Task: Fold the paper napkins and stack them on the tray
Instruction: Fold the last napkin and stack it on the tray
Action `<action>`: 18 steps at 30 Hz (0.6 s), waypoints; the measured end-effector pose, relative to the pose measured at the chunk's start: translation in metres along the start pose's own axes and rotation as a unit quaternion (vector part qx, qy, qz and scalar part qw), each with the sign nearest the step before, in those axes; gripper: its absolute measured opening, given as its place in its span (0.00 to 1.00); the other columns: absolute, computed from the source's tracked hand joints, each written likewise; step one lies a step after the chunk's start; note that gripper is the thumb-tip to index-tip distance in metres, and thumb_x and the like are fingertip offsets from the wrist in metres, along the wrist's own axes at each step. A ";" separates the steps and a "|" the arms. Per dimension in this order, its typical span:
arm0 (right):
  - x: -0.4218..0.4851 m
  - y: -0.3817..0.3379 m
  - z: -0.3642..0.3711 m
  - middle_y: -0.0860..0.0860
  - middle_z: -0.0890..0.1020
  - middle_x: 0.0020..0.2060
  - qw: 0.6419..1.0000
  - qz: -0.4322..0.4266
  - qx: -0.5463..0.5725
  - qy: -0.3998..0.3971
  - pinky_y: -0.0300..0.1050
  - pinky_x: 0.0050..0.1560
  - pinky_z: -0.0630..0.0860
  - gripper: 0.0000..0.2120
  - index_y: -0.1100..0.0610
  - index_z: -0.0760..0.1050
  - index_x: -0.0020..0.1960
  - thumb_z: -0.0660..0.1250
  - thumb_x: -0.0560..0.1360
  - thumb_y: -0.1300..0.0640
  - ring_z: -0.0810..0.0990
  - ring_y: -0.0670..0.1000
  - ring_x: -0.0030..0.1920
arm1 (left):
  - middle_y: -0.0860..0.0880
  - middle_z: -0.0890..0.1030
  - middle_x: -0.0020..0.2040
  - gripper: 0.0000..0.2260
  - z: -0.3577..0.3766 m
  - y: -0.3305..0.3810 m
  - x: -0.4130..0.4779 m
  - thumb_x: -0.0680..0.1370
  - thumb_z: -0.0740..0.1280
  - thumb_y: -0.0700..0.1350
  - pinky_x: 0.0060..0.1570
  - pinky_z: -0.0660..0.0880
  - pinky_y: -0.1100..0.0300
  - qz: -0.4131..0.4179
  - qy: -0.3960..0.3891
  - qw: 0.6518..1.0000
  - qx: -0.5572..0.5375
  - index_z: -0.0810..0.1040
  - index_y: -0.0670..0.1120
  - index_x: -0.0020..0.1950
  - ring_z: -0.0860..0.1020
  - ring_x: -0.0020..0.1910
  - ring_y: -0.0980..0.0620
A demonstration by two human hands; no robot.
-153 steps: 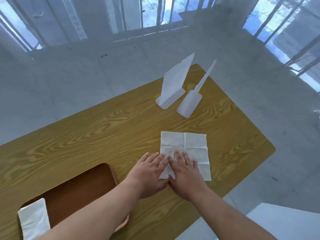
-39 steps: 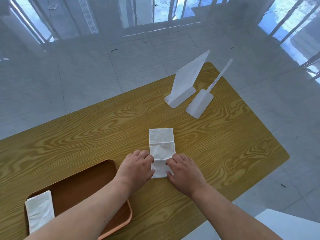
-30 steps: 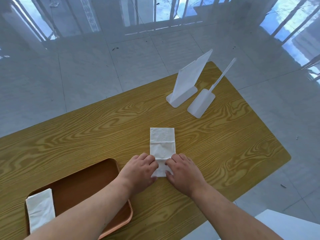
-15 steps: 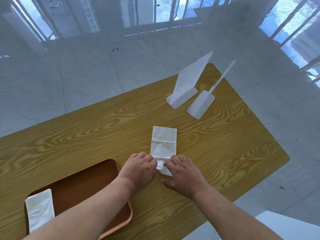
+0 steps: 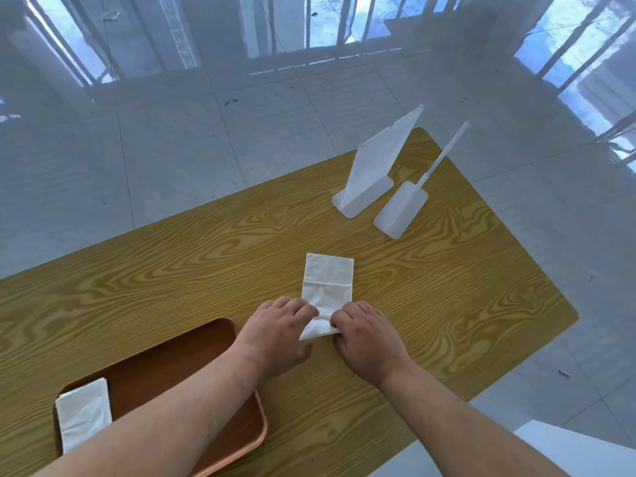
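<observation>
A long, narrow paper napkin (image 5: 328, 284) is laid on the wooden bench (image 5: 172, 277). Its near end is raised slightly and pinched from either side by the curled fingers of the left hand (image 5: 278, 325) and the right hand (image 5: 364, 335). A brown tray (image 5: 179, 356) is set at the near left, with a folded napkin (image 5: 84, 418) laid in its left end. Two white plastic stands (image 5: 371, 173) are placed near the far right corner.

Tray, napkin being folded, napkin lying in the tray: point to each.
tray (image 5: 165, 370), head view, bare inner floor.
napkin being folded (image 5: 328, 280), head view, far flat half.
napkin in the tray (image 5: 84, 414), head view, its middle.
</observation>
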State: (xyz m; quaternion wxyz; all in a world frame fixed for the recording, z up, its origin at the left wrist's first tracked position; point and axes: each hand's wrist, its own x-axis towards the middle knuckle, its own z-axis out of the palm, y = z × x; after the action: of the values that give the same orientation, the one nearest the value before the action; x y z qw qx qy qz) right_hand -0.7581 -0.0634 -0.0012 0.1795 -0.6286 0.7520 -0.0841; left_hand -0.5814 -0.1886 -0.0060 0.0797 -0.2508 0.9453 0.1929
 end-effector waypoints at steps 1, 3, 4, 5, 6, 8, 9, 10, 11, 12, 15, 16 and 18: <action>0.001 0.001 -0.001 0.46 0.79 0.46 1.000 -0.002 0.005 -0.002 0.48 0.55 0.75 0.09 0.52 0.77 0.50 0.60 0.76 0.52 0.76 0.51 0.51 | 0.57 0.74 0.70 0.23 -0.001 0.000 0.002 0.76 0.64 0.58 0.69 0.65 0.55 0.003 0.005 1.000 0.001 0.72 0.55 0.70 0.70 0.69 0.53; 0.002 0.002 -0.002 0.46 0.80 0.50 1.000 -0.007 0.008 -0.003 0.47 0.58 0.74 0.07 0.52 0.78 0.52 0.62 0.77 0.53 0.76 0.50 0.55 | 0.57 0.77 0.66 0.17 -0.003 0.000 0.007 0.78 0.63 0.55 0.67 0.67 0.55 -0.005 0.006 1.000 -0.004 0.75 0.54 0.66 0.71 0.67 0.53; 0.002 0.003 -0.003 0.46 0.80 0.50 1.000 -0.007 0.009 -0.003 0.47 0.58 0.74 0.07 0.52 0.78 0.52 0.63 0.78 0.53 0.76 0.50 0.55 | 0.56 0.78 0.64 0.15 -0.005 0.000 0.009 0.78 0.63 0.55 0.66 0.68 0.55 -0.013 0.003 1.000 -0.006 0.76 0.55 0.64 0.73 0.65 0.53; 0.002 0.004 -0.003 0.46 0.81 0.50 1.000 -0.006 0.012 -0.003 0.47 0.58 0.74 0.06 0.52 0.78 0.51 0.63 0.78 0.54 0.76 0.50 0.55 | 0.56 0.80 0.61 0.14 -0.006 -0.001 0.011 0.79 0.62 0.55 0.64 0.69 0.55 -0.022 0.000 1.000 -0.008 0.77 0.55 0.62 0.74 0.63 0.53; 0.002 0.004 -0.003 0.46 0.81 0.48 1.000 -0.002 0.016 -0.001 0.47 0.56 0.74 0.05 0.52 0.78 0.50 0.63 0.78 0.54 0.77 0.50 0.53 | 0.56 0.81 0.58 0.13 -0.007 -0.001 0.012 0.79 0.61 0.55 0.62 0.70 0.55 -0.030 -0.002 0.999 -0.011 0.78 0.55 0.60 0.75 0.61 0.53; 0.004 0.006 -0.003 0.47 0.81 0.44 1.000 0.011 0.028 0.005 0.48 0.52 0.74 0.05 0.53 0.77 0.48 0.64 0.79 0.54 0.77 0.50 0.47 | 0.56 0.82 0.52 0.11 -0.009 -0.002 0.015 0.80 0.60 0.55 0.58 0.72 0.54 -0.044 0.005 0.999 -0.024 0.78 0.54 0.56 0.78 0.55 0.52; 0.005 0.006 -0.004 0.47 0.81 0.42 0.999 0.019 0.036 0.009 0.47 0.50 0.74 0.05 0.53 0.76 0.47 0.64 0.80 0.53 0.77 0.50 0.45 | 0.56 0.82 0.49 0.10 -0.009 -0.003 0.016 0.80 0.60 0.55 0.54 0.73 0.54 -0.049 0.014 0.998 -0.032 0.78 0.54 0.55 0.78 0.52 0.52; 0.006 0.007 -0.004 0.47 0.81 0.40 0.999 0.026 0.043 0.011 0.47 0.48 0.74 0.06 0.53 0.76 0.46 0.64 0.80 0.53 0.76 0.50 0.44 | 0.56 0.82 0.46 0.10 -0.010 -0.004 0.017 0.80 0.60 0.56 0.51 0.74 0.54 -0.053 0.028 0.997 -0.040 0.77 0.54 0.53 0.78 0.48 0.53; 0.008 0.008 -0.004 0.47 0.80 0.39 0.998 0.033 0.050 0.014 0.46 0.46 0.73 0.06 0.53 0.75 0.46 0.64 0.80 0.53 0.76 0.49 0.42 | 0.57 0.81 0.43 0.10 -0.010 -0.004 0.017 0.81 0.60 0.56 0.48 0.75 0.54 -0.059 0.042 0.996 -0.048 0.77 0.54 0.52 0.78 0.45 0.53; 0.009 0.008 -0.005 0.46 0.80 0.38 0.997 0.043 0.059 0.014 0.45 0.44 0.72 0.06 0.53 0.75 0.46 0.64 0.80 0.53 0.75 0.49 0.41 | 0.57 0.80 0.41 0.10 -0.011 -0.005 0.018 0.81 0.60 0.57 0.45 0.76 0.54 -0.067 0.055 0.994 -0.060 0.77 0.54 0.51 0.77 0.42 0.54; 0.014 0.011 -0.006 0.43 0.77 0.35 0.991 0.090 0.101 0.013 0.42 0.36 0.70 0.06 0.49 0.73 0.46 0.63 0.80 0.49 0.74 0.45 0.37 | 0.58 0.78 0.36 0.08 -0.012 -0.005 0.021 0.81 0.61 0.58 0.36 0.76 0.57 -0.120 0.061 0.984 -0.114 0.74 0.56 0.46 0.76 0.36 0.58; 0.017 0.012 -0.006 0.43 0.77 0.35 0.987 0.110 0.120 0.012 0.41 0.34 0.69 0.06 0.48 0.73 0.46 0.63 0.80 0.48 0.75 0.44 0.36 | 0.58 0.78 0.36 0.09 -0.013 -0.004 0.023 0.81 0.62 0.59 0.34 0.75 0.59 -0.143 0.055 0.979 -0.132 0.73 0.57 0.45 0.76 0.35 0.59; 0.023 0.015 -0.006 0.43 0.78 0.35 0.976 0.146 0.160 0.011 0.40 0.31 0.69 0.05 0.47 0.73 0.47 0.64 0.80 0.47 0.76 0.43 0.35 | 0.58 0.79 0.35 0.09 -0.013 -0.003 0.027 0.80 0.63 0.60 0.32 0.73 0.60 -0.183 0.048 0.968 -0.167 0.74 0.58 0.43 0.77 0.33 0.59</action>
State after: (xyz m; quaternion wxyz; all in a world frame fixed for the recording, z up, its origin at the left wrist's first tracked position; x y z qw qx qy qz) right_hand -0.7773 -0.0838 -0.0047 0.2802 -0.4739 0.8145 -0.1829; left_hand -0.6038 -0.2082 -0.0017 0.0254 -0.4380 0.8405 0.3177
